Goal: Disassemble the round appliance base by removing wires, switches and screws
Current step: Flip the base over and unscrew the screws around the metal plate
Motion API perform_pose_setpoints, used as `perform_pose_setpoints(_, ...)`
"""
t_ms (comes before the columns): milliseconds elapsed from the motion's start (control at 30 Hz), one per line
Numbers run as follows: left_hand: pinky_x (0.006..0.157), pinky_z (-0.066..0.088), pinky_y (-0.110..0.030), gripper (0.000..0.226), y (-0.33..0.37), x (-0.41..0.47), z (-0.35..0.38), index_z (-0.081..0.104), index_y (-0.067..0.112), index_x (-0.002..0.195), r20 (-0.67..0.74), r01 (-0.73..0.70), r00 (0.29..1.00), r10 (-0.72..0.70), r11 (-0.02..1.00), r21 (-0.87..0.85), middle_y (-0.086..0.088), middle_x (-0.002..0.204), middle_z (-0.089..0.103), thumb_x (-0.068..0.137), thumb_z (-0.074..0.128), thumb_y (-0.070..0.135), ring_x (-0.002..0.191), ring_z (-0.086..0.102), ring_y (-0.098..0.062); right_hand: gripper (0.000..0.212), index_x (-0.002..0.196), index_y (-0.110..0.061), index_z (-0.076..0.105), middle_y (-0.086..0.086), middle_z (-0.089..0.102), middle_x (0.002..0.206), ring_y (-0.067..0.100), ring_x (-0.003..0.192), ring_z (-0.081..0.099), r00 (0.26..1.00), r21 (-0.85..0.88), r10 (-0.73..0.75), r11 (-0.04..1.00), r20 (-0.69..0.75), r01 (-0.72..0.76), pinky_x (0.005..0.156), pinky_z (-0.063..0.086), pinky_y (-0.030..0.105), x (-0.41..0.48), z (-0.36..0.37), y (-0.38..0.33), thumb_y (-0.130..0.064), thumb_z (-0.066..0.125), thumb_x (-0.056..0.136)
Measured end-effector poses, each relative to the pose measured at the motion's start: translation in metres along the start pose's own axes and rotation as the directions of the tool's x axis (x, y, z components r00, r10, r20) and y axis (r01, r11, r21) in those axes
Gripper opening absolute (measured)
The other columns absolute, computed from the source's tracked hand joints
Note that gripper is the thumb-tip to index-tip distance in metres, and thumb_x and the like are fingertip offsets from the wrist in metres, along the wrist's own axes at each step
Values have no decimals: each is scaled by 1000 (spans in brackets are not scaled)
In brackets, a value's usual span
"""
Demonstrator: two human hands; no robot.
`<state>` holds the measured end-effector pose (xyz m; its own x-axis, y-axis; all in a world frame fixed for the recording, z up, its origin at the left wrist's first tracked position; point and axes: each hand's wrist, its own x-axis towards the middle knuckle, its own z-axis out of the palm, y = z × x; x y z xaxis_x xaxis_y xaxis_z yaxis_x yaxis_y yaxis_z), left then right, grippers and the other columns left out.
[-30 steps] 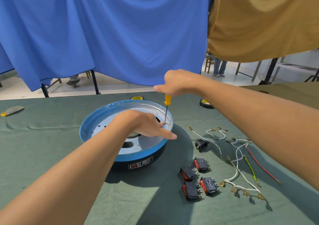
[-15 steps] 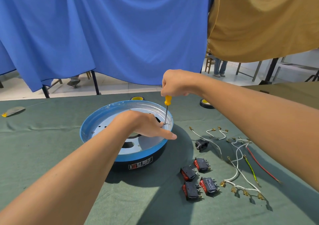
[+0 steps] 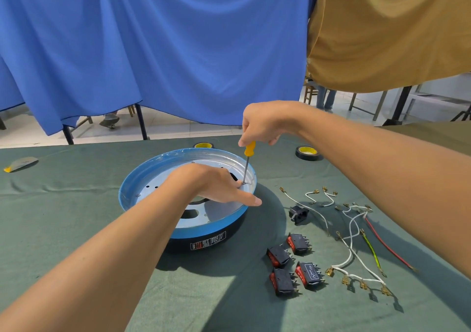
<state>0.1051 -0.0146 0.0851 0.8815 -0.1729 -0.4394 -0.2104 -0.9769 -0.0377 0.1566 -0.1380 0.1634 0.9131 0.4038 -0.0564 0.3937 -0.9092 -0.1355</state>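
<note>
Base point(image 3: 153, 178) sits mid-table point(image 3: 76, 229) — switches point(image 3: 293, 263) and wires point(image 3: 354, 232) lie to its right, tape rolls point(image 3: 308, 152) behind.

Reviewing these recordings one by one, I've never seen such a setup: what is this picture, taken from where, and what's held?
No robot here: a head-worn camera looks down at a person's two bare hands. The right hand grips a yellow-handled screwdriver, its tip on a screw in the round blue appliance base. The left hand rests inside the base beside that tip. On the green cloth lie four rocker switches, a black power socket, loose wires and two tape rolls.
</note>
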Motion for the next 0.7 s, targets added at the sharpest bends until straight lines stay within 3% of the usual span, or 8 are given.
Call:
perform_pose_setpoints(67, 106, 26, -45, 89, -1, -1, 0, 20, 40, 150, -4, 3, 1000, -3, 1000, -10, -3, 154, 30, 75, 25, 88, 139, 28, -30, 28, 97, 1, 68, 9, 51, 64, 13, 51, 48, 997, 22, -10, 1000, 72, 8, 46, 48, 19, -2, -6, 3, -24, 69, 87)
perform_pose_setpoints(133, 106, 26, -46, 90, -2, -1, 0, 20, 40, 150, -6, 4, 1000, -4, 1000, -10, -3, 153, 31, 75, 25, 88, 139, 28, -30, 21, 98, -3, 71, 18, 58, 81, 14, 67, 52, 993, 52, -35, 998, 112, 29, 58, 54, 21, -3, -9, 6, -21, 71, 87)
perform_pose_setpoints(267, 105, 28, -46, 90, -2, 1, 1, 20, 41, 150, -5, 4, 1000, -4, 1000, -12, -3, 152, 33, 74, 24, 89, 137, 30, -30, 6, 89, -14, 73, 8, 65, 99, 15, 81, 57, 992, 127, -74, 990, 102, 60, 64, 55, 19, -5, -7, 9, -18, 72, 86)
perform_pose_setpoints(400, 102, 30, -44, 90, -2, 3, 2, 21, 40, 150, -3, 2, 1000, -2, 1000, -24, -3, 150, 35, 74, 24, 89, 135, 32, -30, 11, 83, -19, 77, -4, 67, 95, 9, 86, 60, 987, 153, -110, 984, 115, 92, 60, 50, 15, -7, -9, 9, -9, 74, 82)
perform_pose_setpoints(500, 103, 29, -45, 91, -2, 3, 2, 21, 42, 149, -12, 4, 1000, -4, 1000, -17, -2, 151, 33, 73, 23, 90, 137, 30, -30, 16, 79, -20, 77, -7, 64, 86, 10, 78, 59, 981, 123, -104, 989, 165, 84, 57, 48, 16, -4, -7, 10, -5, 73, 80)
perform_pose_setpoints(567, 105, 27, -46, 91, -3, 2, 1, 20, 43, 149, -12, 1, 1000, -1, 1000, -19, -2, 153, 32, 72, 23, 91, 138, 29, -30, 10, 79, -17, 74, -2, 62, 75, 14, 65, 53, 979, 159, -58, 987, 196, 27, 53, 47, 21, -5, -3, 8, -26, 77, 80)
perform_pose_setpoints(633, 106, 26, -47, 90, -3, 2, 2, 19, 43, 149, -8, -3, 1000, 3, 1000, -18, -2, 153, 31, 73, 24, 90, 138, 28, -30, 50, 73, -11, 66, 0, 59, 60, 17, 51, 47, 988, 77, 27, 996, 154, -39, 48, 43, 24, -2, -1, 8, -61, 66, 80)
perform_pose_setpoints(700, 105, 28, -47, 91, -2, 2, 2, 20, 42, 150, -6, -4, 1000, 4, 1000, -16, -3, 152, 33, 73, 24, 90, 137, 31, -31, 62, 64, -9, 61, 0, 54, 46, 16, 39, 41, 993, -51, 83, 996, 83, -79, 44, 38, 23, -2, -1, 7, -65, 47, 88)
